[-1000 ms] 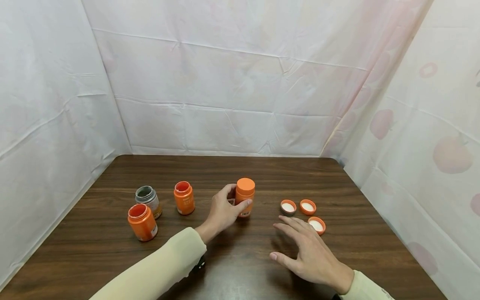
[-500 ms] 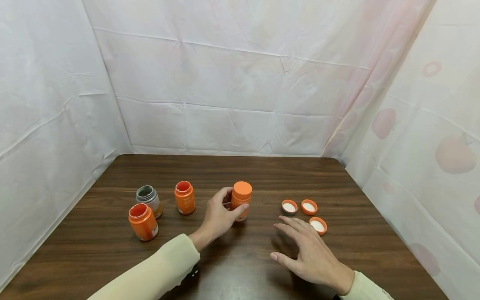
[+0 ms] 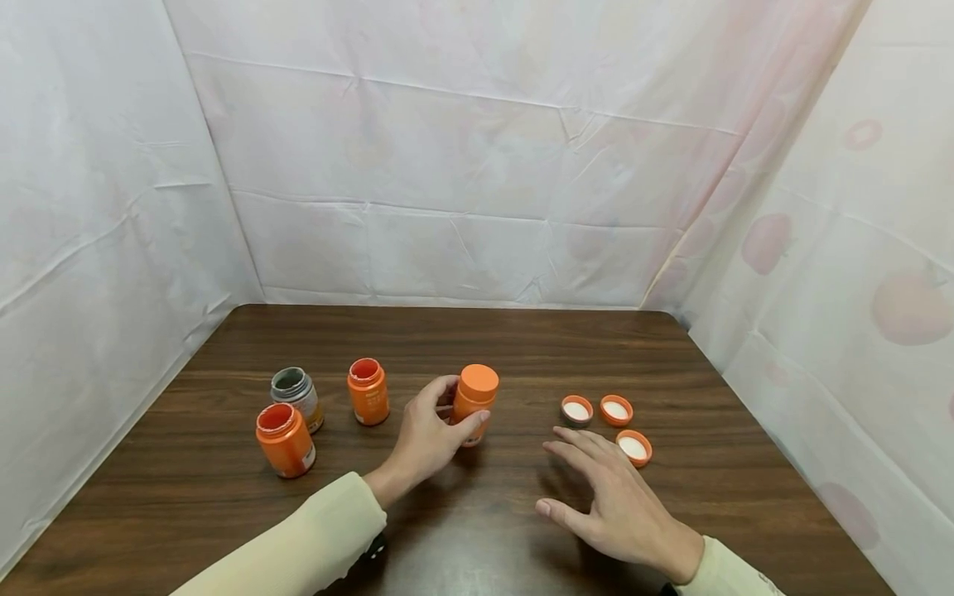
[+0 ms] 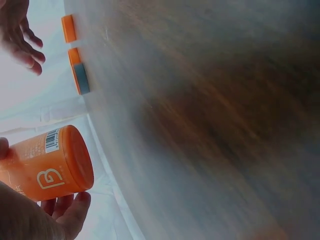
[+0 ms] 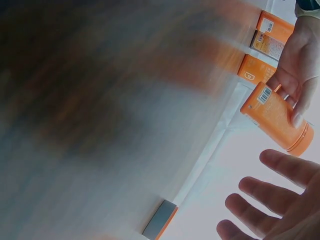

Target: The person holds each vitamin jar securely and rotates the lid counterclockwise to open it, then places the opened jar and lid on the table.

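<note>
My left hand (image 3: 426,430) grips an orange bottle (image 3: 474,396) with its orange cap on, thumb on the near side and fingers behind it. In the left wrist view the same bottle (image 4: 47,165) shows a barcode and a white logo, and its base is raised off the table. My right hand (image 3: 607,497) hovers over the table with fingers spread, holding nothing. Just beyond its fingers lie three caps with white linings facing up: a grey-sided cap (image 3: 576,410), an orange cap (image 3: 616,410) and a nearer orange cap (image 3: 633,448).
To the left stand three uncapped bottles: an orange bottle (image 3: 368,393), a grey bottle (image 3: 298,397) and a nearer orange bottle (image 3: 286,443) partly in front of the grey one. White sheeting (image 3: 462,149) walls the dark wooden table (image 3: 477,331) at the back and both sides.
My left hand has brought the capped bottle slightly left and nearer to me. The right hand keeps its place, and the uncapped bottles and loose caps stay put.
</note>
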Available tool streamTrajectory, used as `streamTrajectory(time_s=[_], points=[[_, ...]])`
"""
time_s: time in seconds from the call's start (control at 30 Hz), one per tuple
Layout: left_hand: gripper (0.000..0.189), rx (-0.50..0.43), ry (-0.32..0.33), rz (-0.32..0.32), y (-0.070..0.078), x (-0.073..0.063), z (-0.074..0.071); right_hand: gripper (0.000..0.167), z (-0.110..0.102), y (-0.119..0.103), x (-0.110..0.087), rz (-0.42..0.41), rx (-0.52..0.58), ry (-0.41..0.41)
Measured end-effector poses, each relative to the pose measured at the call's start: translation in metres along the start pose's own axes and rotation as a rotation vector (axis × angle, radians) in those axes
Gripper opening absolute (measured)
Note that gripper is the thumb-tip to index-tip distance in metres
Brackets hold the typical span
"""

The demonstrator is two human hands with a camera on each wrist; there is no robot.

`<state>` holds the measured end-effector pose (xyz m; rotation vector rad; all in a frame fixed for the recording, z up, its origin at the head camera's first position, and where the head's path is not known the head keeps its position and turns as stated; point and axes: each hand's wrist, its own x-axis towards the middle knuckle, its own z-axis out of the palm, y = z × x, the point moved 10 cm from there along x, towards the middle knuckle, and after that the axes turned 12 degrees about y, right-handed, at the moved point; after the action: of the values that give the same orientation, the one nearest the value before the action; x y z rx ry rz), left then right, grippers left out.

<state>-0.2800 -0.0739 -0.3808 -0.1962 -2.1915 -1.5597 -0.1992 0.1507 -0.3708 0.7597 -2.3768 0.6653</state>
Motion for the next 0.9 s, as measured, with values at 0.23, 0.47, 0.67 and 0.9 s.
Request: streamTrajectory(time_s=[0.23,0.47,0.67,0.9], points=[[0.049,-0.01,-0.012,0.003,0.0,-0.005,-0.004,0.061,-0.001,-0.002,0.001,0.0,0.004,0.003],[0.05,-0.007,-0.043,0.002,0.002,-0.012,-0.004,0.061,-0.001,-0.004,0.003,0.003,0.015,0.0],[0.051,0.002,-0.06,0.008,0.005,-0.015,-0.005,0.061,0.0,-0.003,0.003,0.035,0.032,-0.012],[0.05,0.013,-0.106,-0.005,0.005,-0.019,-0.004,0.061,0.0,-0.002,0.003,0.06,0.05,-0.019]])
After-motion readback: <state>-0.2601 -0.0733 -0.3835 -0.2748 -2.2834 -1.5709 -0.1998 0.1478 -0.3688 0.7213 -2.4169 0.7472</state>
